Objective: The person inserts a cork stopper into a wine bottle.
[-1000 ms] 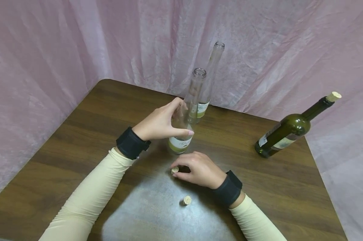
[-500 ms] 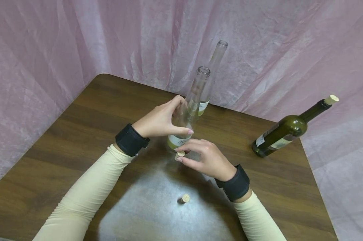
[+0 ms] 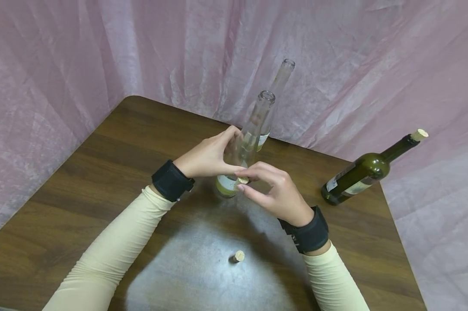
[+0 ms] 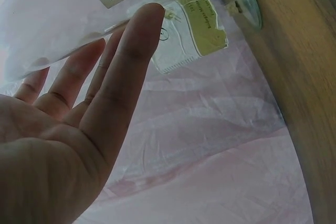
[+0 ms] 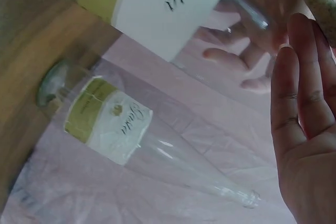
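Note:
A clear glass bottle (image 3: 253, 125) with a white and green label stands upright, its mouth uncorked. My left hand (image 3: 212, 154) grips its body, thumb in front and fingers behind. In front of the label, my right hand (image 3: 274, 188) pinches a cork (image 3: 243, 180) between thumb and fingertips, well below the bottle's mouth. The right wrist view also shows that cork (image 5: 321, 6) above the right fingers (image 5: 286, 82). A second cork (image 3: 239, 256) stands on the table nearer the person.
Behind the gripped bottle stands another clear bottle (image 3: 283, 75), also uncorked. To the right, a dark green wine bottle (image 3: 367, 168) has a cork (image 3: 419, 134) in its neck. A pink curtain (image 3: 179, 56) hangs past the far edge of the wooden table (image 3: 82, 181).
My right hand has lifted the cork from the table and moved it up and forward to the front of the bottle. The left hand keeps its grip on the bottle.

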The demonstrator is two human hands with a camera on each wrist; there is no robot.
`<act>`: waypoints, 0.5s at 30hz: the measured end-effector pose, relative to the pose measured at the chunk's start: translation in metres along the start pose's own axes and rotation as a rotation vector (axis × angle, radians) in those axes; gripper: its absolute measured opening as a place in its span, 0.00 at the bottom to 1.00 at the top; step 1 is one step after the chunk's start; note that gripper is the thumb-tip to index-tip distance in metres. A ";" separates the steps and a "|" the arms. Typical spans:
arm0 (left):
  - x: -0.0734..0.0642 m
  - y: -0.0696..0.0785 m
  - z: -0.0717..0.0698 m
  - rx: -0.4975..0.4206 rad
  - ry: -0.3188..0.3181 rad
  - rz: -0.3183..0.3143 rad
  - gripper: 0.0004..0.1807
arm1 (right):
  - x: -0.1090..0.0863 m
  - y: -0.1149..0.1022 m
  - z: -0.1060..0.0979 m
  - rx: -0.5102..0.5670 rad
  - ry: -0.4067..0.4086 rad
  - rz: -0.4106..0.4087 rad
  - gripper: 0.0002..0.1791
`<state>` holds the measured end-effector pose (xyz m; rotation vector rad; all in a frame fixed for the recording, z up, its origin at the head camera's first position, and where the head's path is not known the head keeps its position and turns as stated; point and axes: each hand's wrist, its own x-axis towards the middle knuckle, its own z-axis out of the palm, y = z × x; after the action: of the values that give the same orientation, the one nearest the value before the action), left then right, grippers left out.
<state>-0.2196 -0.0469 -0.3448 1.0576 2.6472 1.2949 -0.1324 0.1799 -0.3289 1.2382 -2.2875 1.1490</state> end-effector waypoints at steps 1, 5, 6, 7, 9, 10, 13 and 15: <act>0.000 0.000 0.000 -0.002 -0.002 0.002 0.42 | 0.001 -0.001 -0.001 0.000 0.009 -0.004 0.13; 0.001 -0.001 0.001 -0.017 -0.011 0.015 0.41 | 0.007 -0.004 -0.006 -0.012 0.046 -0.021 0.14; 0.001 -0.001 0.001 -0.023 -0.014 0.016 0.40 | 0.009 -0.005 -0.008 -0.015 0.055 -0.026 0.14; 0.001 -0.001 0.001 -0.030 -0.016 0.017 0.40 | 0.011 -0.006 -0.009 -0.017 0.063 -0.028 0.14; 0.001 -0.001 0.000 -0.040 -0.021 0.015 0.39 | 0.015 -0.009 -0.012 -0.021 0.077 -0.033 0.15; 0.001 -0.001 0.000 -0.042 -0.022 0.013 0.39 | 0.017 -0.010 -0.014 -0.022 0.084 -0.031 0.15; 0.001 -0.001 0.000 -0.043 -0.022 0.010 0.41 | 0.022 -0.014 -0.019 -0.036 0.099 -0.019 0.15; 0.001 -0.001 -0.001 -0.039 -0.019 0.007 0.43 | 0.024 -0.016 -0.021 -0.047 0.106 -0.012 0.15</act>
<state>-0.2211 -0.0475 -0.3451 1.0705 2.5955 1.3249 -0.1362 0.1771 -0.2934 1.1449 -2.2137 1.1226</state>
